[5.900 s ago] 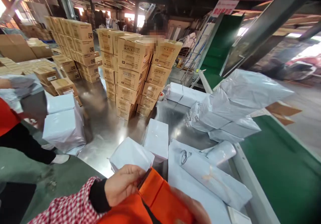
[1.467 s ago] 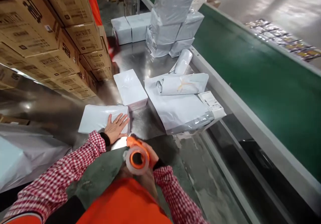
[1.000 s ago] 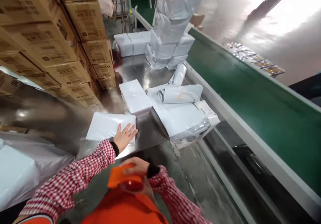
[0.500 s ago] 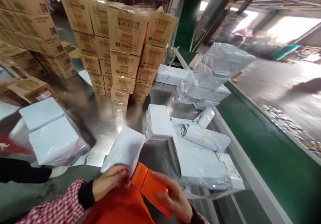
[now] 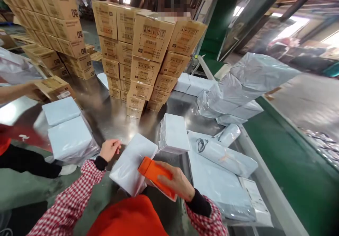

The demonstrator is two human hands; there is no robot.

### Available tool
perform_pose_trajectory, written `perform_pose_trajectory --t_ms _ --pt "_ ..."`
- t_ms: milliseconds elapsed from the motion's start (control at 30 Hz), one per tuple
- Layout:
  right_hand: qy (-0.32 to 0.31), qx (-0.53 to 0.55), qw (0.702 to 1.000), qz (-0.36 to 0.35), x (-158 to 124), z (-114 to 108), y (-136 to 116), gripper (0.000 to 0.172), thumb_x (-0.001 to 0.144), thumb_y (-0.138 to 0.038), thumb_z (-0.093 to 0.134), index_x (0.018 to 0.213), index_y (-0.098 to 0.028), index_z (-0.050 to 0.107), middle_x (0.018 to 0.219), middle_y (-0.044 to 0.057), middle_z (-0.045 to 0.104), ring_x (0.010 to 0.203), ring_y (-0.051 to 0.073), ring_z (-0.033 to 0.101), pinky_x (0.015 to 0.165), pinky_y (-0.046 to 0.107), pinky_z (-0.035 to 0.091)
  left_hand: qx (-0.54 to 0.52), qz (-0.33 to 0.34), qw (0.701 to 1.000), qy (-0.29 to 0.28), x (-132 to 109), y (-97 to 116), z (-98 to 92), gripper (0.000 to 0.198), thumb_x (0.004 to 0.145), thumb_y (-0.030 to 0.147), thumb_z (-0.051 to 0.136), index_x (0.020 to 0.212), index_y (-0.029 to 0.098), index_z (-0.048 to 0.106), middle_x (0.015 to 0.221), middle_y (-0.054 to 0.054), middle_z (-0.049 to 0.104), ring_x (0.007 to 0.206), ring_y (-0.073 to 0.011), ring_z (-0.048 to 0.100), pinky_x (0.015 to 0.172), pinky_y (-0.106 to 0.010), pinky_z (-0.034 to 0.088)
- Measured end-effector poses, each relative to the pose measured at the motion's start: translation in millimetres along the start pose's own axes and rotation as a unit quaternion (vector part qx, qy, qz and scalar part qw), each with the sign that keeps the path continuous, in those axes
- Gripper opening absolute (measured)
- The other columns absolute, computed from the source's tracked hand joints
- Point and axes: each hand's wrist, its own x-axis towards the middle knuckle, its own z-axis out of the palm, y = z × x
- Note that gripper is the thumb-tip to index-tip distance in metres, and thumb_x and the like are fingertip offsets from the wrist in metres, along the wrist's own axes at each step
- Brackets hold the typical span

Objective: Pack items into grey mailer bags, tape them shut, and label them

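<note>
My right hand (image 5: 177, 183) grips an orange tape dispenser (image 5: 156, 176) and presses it against the near end of a white bagged parcel (image 5: 134, 163) lying on the steel table (image 5: 116, 123). My left hand (image 5: 109, 149) sits at the parcel's far left corner, fingers curled and pinching something small at its edge. I cannot tell what is pinched. A second white parcel (image 5: 173, 133) lies just beyond it.
Stacked cardboard cartons (image 5: 144, 52) stand behind. White bagged parcels (image 5: 67, 133) lie at left, grey mailer bags (image 5: 222, 172) at right, more piled (image 5: 238, 88) beside the green conveyor belt (image 5: 286, 165). Another person's arm (image 5: 16, 91) reaches in at far left.
My left hand has moved off the dispenser to the parcel's left corner. My right hand has brought the orange dispenser down onto the parcel's near end. The view has tilted slightly.
</note>
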Motion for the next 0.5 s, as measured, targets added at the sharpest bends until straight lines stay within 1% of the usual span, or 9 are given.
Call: perform_pose_trajectory --t_ms 33,67,133,200,267,333,400,433,500 --pt "0.004 -0.018 1.000 0.001 6 -2 4 0.057 0.077 -0.040 0.059 0.127 -0.014 0.066 0.108 0.010 0.075 0.090 0.028 0.071 0.083 0.037 0.057 0.037 -0.007 0.999 0.014 11 -5 -0.3 0.038 0.088 0.043 0.041 0.076 0.017 0.065 0.076 -0.006 0.070 0.059 -0.0154 0.063 0.062 -0.028 0.053" --pt "0.008 -0.035 0.999 0.004 12 -2 8 0.055 0.077 -0.038 0.060 0.126 -0.016 0.067 0.110 0.011 0.075 0.093 0.029 0.071 0.086 0.039 0.056 0.064 -0.016 0.998 0.016 20 -10 1.8 0.035 0.088 0.038 0.042 0.070 0.017 0.064 0.075 -0.007 0.071 0.062 -0.0172 0.065 0.065 -0.029 0.053" --pt "0.003 -0.063 0.998 0.018 23 2 16 0.052 0.077 -0.038 0.062 0.126 -0.021 0.068 0.111 0.009 0.075 0.097 0.030 0.070 0.089 0.041 0.054 0.126 -0.029 0.992 0.011 32 -21 10.5 0.031 0.086 0.029 0.046 0.064 0.018 0.064 0.075 -0.009 0.073 0.074 -0.0215 0.070 0.073 -0.031 0.053" --pt "-0.008 -0.089 0.995 0.033 31 8 23 0.052 0.078 -0.039 0.063 0.127 -0.024 0.067 0.112 0.009 0.075 0.097 0.031 0.070 0.088 0.042 0.053 0.177 -0.035 0.984 -0.003 37 -27 19.2 0.025 0.084 0.025 0.051 0.067 0.018 0.068 0.083 -0.010 0.076 0.088 -0.0239 0.071 0.081 -0.031 0.052" --pt "-0.012 -0.106 0.994 0.031 37 13 27 0.051 0.080 -0.039 0.062 0.129 -0.024 0.066 0.116 0.010 0.074 0.100 0.032 0.070 0.089 0.042 0.052 0.222 -0.045 0.974 -0.008 39 -27 24.5 0.022 0.084 0.028 0.055 0.081 0.017 0.073 0.094 -0.013 0.076 0.097 -0.0270 0.071 0.085 -0.033 0.052" --pt "-0.011 -0.116 0.993 0.027 40 16 28 0.050 0.081 -0.037 0.061 0.128 -0.023 0.066 0.118 0.012 0.073 0.101 0.033 0.069 0.089 0.043 0.050 0.264 -0.054 0.963 0.009 39 -21 29.9 0.031 0.088 0.034 0.051 0.097 0.013 0.073 0.106 -0.019 0.074 0.104 -0.0313 0.069 0.091 -0.040 0.050" --pt "-0.010 -0.122 0.992 0.033 42 17 30 0.050 0.079 -0.037 0.063 0.128 -0.025 0.067 0.114 0.012 0.074 0.099 0.033 0.069 0.089 0.043 0.050 0.293 -0.054 0.954 0.032 36 -10 41.5 0.041 0.094 0.037 0.041 0.107 0.011 0.070 0.113 -0.023 0.071 0.109 -0.0332 0.066 0.097 -0.046 0.047" --pt "-0.008 -0.120 0.992 0.032 40 16 33 0.051 0.078 -0.037 0.064 0.128 -0.027 0.067 0.112 0.012 0.075 0.099 0.034 0.069 0.089 0.043 0.050 0.303 -0.054 0.951 0.042 34 -5 50.0 0.046 0.096 0.040 0.035 0.108 0.011 0.069 0.113 -0.024 0.071 0.110 -0.0335 0.066 0.098 -0.047 0.046" --pt "-0.009 -0.094 0.995 0.022 31 9 43 0.053 0.076 -0.036 0.065 0.128 -0.027 0.067 0.106 0.012 0.076 0.097 0.036 0.070 0.090 0.046 0.049 0.315 -0.059 0.946 0.058 30 4 69.4 0.057 0.098 0.047 0.027 0.104 0.009 0.070 0.106 -0.026 0.072 0.106 -0.0356 0.068 0.094 -0.048 0.048"
